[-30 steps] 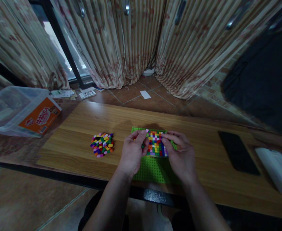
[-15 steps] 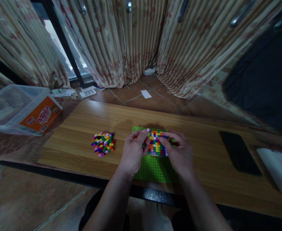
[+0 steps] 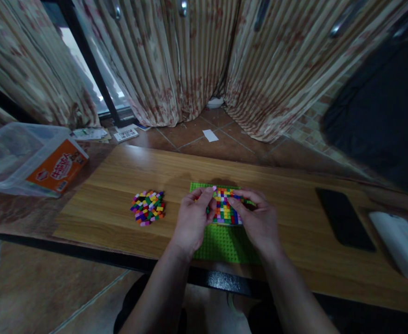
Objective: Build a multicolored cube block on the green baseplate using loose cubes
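Note:
A green studded baseplate lies on the wooden board, its far half covered by a patch of multicoloured toy bricks. My left hand is closed at the left side of the patch, with a small pink brick at the tip of its thumb and forefinger. Over the right side of the patch, my right hand has its fingers curled in, thumb resting near the bricks. Whatever lies between those fingers is hidden. Left of the baseplate sits a loose pile of small coloured bricks.
A dark flat phone-like slab and a white object lie to the right. At the far left stands a clear plastic bin with an orange label. Beyond the wooden board are floor tiles, papers and curtains.
Both hands keep almost the same place over the bricks. The whole view has shifted very slightly.

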{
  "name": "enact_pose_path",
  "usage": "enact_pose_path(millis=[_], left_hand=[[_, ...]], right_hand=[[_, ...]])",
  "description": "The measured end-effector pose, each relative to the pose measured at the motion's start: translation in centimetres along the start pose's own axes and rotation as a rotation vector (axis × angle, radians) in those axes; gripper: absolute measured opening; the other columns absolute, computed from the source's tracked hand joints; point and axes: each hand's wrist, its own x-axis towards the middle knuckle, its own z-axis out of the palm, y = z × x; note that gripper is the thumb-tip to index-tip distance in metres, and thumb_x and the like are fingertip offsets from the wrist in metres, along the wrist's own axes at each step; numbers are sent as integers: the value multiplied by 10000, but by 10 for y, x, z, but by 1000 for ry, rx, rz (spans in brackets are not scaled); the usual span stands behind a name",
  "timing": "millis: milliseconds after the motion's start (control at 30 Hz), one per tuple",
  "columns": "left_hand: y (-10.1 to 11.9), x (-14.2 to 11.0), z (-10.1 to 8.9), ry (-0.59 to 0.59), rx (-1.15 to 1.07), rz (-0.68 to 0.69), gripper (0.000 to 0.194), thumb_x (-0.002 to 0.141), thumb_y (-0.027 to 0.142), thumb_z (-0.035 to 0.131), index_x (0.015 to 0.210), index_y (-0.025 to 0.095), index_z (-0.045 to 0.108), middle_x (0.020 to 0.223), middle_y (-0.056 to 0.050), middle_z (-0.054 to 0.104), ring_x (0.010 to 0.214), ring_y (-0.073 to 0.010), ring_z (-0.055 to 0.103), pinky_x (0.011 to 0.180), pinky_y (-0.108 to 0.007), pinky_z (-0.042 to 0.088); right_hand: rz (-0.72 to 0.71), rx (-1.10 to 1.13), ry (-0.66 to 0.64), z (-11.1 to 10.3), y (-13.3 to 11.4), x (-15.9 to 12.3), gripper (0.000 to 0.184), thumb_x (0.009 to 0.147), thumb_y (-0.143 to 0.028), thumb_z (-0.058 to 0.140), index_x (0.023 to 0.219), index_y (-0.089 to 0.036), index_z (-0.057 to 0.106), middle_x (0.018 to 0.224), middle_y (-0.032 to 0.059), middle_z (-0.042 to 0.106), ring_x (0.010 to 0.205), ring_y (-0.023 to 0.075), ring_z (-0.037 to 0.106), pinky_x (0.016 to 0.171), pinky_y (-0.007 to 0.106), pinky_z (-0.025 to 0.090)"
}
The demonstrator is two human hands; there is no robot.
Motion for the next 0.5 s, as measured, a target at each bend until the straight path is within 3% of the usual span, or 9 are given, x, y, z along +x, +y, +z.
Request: enact_pose_path(millis=[500], left_hand=[[-3,2,-1,-10,10,-9,354,695,425,771,719,161,536,559,64,481,409,-23,356,385,-158,192]], right_hand=[[2,43,1,3,3,-1,209,736,-377,759,894,-240,764,1052,56,657,1010,214,621,931,411,483]])
